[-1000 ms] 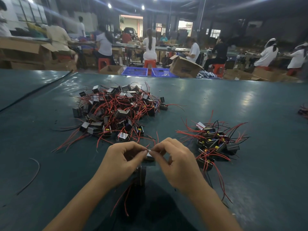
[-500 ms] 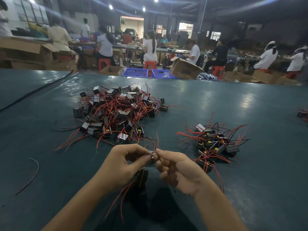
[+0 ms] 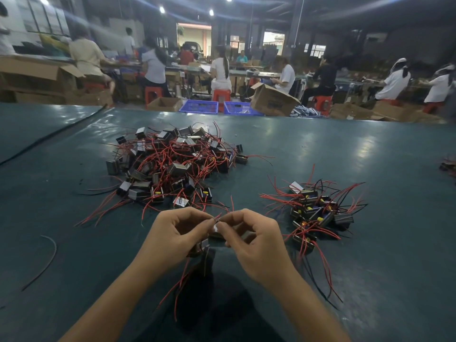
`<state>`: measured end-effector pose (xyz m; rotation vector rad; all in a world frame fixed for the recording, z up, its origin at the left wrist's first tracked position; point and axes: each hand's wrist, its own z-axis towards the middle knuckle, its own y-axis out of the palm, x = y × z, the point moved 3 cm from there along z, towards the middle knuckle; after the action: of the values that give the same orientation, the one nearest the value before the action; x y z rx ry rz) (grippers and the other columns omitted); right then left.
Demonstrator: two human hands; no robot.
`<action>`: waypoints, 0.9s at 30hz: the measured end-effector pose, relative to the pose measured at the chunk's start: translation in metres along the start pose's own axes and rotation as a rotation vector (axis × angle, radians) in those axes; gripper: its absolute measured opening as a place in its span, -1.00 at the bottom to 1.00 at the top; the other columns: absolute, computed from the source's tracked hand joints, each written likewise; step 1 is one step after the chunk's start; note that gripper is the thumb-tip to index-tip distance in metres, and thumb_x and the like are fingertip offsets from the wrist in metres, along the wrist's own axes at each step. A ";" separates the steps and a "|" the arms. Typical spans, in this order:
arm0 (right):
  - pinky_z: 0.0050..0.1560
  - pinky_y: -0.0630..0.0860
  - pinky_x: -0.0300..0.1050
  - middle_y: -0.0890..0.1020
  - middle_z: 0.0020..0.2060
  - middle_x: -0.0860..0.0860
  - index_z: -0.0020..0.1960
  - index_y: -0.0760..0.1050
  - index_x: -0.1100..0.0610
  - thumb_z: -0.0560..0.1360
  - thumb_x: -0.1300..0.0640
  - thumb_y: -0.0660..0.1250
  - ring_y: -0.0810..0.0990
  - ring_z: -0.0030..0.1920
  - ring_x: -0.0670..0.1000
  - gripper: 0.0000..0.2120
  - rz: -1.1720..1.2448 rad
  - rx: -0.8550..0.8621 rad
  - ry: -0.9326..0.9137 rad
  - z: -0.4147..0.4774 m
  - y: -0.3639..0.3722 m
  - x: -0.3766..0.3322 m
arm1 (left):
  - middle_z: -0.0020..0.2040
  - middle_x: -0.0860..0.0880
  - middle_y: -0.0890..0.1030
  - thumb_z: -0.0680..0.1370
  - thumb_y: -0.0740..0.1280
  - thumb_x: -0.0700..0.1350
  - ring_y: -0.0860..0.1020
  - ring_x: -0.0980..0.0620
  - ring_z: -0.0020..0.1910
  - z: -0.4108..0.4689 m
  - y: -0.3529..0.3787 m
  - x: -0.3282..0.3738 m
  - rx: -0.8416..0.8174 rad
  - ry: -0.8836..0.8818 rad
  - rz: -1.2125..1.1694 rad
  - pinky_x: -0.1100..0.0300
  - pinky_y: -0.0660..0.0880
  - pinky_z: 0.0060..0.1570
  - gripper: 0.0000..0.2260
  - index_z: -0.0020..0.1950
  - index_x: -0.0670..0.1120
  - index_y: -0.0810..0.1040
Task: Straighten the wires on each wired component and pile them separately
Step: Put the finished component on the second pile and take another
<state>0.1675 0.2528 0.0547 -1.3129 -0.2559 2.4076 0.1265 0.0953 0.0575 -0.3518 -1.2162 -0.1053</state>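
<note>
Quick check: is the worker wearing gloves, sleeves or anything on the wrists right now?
No gloves: the left hand and right hand are bare, with no rings visible. The left forearm and right forearm are uncovered to the frame's lower edge, so no sleeve shows; neither wrist carries a watch or band.

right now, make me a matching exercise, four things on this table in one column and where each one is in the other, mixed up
Things
1. big pile
2. small pile
3. loose wire
4. single part

Places
a. pinched between the left hand and the right hand
b. on the table, to the right of both hands
c. lying alone at the far left
d. beyond the hands, left of centre

Pairs: 1-d, 2-b, 3-c, 4-a
</note>
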 end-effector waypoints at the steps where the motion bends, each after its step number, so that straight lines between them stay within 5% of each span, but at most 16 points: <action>1: -0.31 0.45 -0.39 0.62 -0.28 -0.27 -0.10 0.60 -0.11 0.49 0.04 0.41 0.62 -0.31 -0.11 -0.96 -0.008 0.002 -0.034 0.000 -0.001 -0.001 | -0.29 -0.04 0.69 0.43 0.42 -0.10 0.62 0.12 -0.34 0.000 0.000 0.000 -0.006 0.000 0.005 0.31 0.53 -0.31 -0.93 -0.16 -0.06 0.69; 5: -0.30 0.45 -0.36 0.59 -0.25 -0.21 -0.07 0.66 0.07 0.48 0.07 0.44 0.58 -0.32 -0.12 -0.92 -0.088 0.013 -0.164 0.002 -0.002 -0.001 | -0.30 -0.03 0.68 0.46 0.43 -0.17 0.60 0.12 -0.34 -0.001 0.003 0.003 -0.042 0.029 0.068 0.19 0.55 -0.30 -0.95 -0.14 -0.06 0.69; 10: -0.33 0.37 -0.37 0.52 -0.27 -0.12 -0.15 0.69 0.12 0.43 0.13 0.51 0.49 -0.36 -0.10 -0.94 -0.150 0.056 -0.097 0.002 -0.004 -0.002 | -0.25 0.17 0.69 0.43 0.38 -0.47 0.62 0.28 -0.23 -0.006 0.010 0.008 -0.159 0.126 0.208 0.46 0.48 -0.19 -0.65 -0.14 0.00 0.67; 13: -0.38 0.38 -0.35 0.58 -0.41 -0.10 -0.28 0.66 -0.02 0.43 0.15 0.51 0.48 -0.42 -0.15 -0.86 0.080 0.071 0.170 0.005 -0.008 -0.001 | -0.25 0.13 0.69 0.45 0.44 -0.37 0.62 0.26 -0.25 -0.004 0.008 0.007 -0.150 0.142 0.182 0.46 0.47 -0.21 -0.74 -0.15 0.00 0.68; 16: -0.54 0.38 -0.28 0.55 -0.54 -0.08 -0.30 0.62 0.05 0.45 0.10 0.48 0.46 -0.53 -0.13 -0.84 0.273 -0.017 0.501 0.004 -0.010 0.003 | -0.30 0.13 0.67 0.41 0.45 -0.13 0.60 0.26 -0.31 -0.003 0.006 0.006 -0.167 0.128 0.094 0.45 0.46 -0.25 -0.95 -0.17 0.01 0.68; 21: -0.54 0.28 -0.30 0.58 -0.44 -0.04 -0.34 0.61 0.09 0.44 0.10 0.48 0.49 -0.53 -0.10 -0.81 0.416 -0.143 0.749 0.001 -0.012 0.006 | -0.30 0.06 0.68 0.40 0.45 -0.10 0.60 0.23 -0.30 -0.003 0.006 0.003 -0.173 0.104 0.015 0.41 0.47 -0.25 -0.95 -0.19 0.02 0.71; 27: -0.53 0.39 -0.28 0.65 -0.33 0.06 -0.26 0.64 0.04 0.50 0.15 0.41 0.56 -0.40 -0.05 -0.84 0.326 -0.173 0.497 0.005 -0.015 0.001 | -0.31 -0.07 0.68 0.38 0.44 -0.11 0.61 0.11 -0.35 -0.002 0.005 0.003 -0.128 0.068 -0.093 0.29 0.52 -0.33 -0.93 -0.21 -0.02 0.72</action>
<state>0.1668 0.2674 0.0618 -2.1187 -0.1155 2.2398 0.1307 0.0993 0.0586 -0.4002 -1.1610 -0.2739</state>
